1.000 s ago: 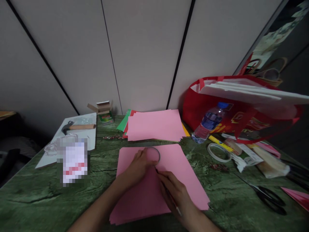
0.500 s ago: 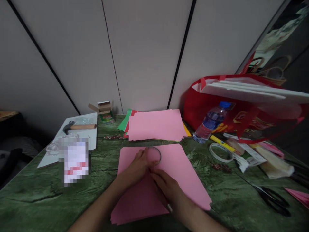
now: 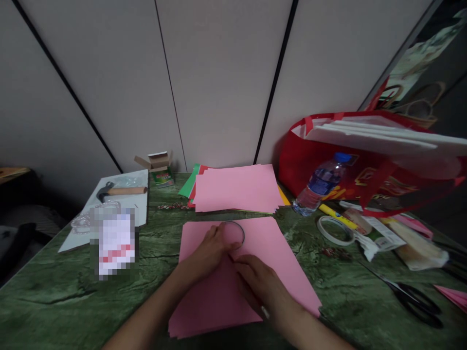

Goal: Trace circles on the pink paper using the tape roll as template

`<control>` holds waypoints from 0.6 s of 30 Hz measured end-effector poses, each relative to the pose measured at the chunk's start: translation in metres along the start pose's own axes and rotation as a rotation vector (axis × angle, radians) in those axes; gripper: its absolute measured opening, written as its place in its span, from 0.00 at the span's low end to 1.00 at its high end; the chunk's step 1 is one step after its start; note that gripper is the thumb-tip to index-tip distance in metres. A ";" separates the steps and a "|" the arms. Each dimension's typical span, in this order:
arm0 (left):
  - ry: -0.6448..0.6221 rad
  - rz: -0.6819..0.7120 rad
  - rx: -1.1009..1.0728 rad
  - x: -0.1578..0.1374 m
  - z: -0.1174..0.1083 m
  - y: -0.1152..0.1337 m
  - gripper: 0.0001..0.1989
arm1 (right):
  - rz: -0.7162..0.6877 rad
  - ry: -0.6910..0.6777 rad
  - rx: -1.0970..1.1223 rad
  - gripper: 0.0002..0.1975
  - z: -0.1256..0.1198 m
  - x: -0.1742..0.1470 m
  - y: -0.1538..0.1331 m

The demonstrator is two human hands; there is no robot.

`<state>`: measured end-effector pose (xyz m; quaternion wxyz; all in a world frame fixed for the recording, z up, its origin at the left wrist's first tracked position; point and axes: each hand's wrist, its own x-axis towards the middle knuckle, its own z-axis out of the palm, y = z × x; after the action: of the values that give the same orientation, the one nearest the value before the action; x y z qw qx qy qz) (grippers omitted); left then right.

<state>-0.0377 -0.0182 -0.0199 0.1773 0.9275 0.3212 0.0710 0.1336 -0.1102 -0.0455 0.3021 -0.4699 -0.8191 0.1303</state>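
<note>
A stack of pink paper sheets lies in front of me on the table. On its upper part rests a thin dark ring, flat against the top sheet. My left hand holds the ring down, fingers and thumb closed at its left and lower edge, covering part of it. My right hand grips a slim pencil, its pale rear end showing below the palm. The pencil's tip points at the paper just below the ring, close to my left thumb; whether it touches is too small to tell.
Behind lies another pink paper stack over coloured sheets. At left are a hammer on a white board and a small open box. To the right: a bottle, red bag, tape roll and scissors.
My right hand has shifted slightly right and down with the pencil, away from my left hand. My left hand and the ring stay in place on the paper.
</note>
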 end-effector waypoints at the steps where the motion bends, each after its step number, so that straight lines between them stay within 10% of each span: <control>1: -0.003 -0.004 0.002 0.000 -0.001 0.001 0.23 | 0.005 0.004 0.011 0.17 -0.005 -0.002 0.000; 11: -0.068 -0.097 0.003 0.000 -0.005 0.009 0.29 | 0.281 0.272 0.247 0.04 -0.063 0.017 0.028; 18: 0.034 -0.094 0.190 0.000 0.014 0.017 0.21 | 0.407 0.367 0.626 0.14 -0.068 0.073 0.061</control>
<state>-0.0247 -0.0344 -0.0262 0.0865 0.9228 0.3725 0.0475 0.1908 -0.0212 0.0045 0.5394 -0.5230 -0.5629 0.3445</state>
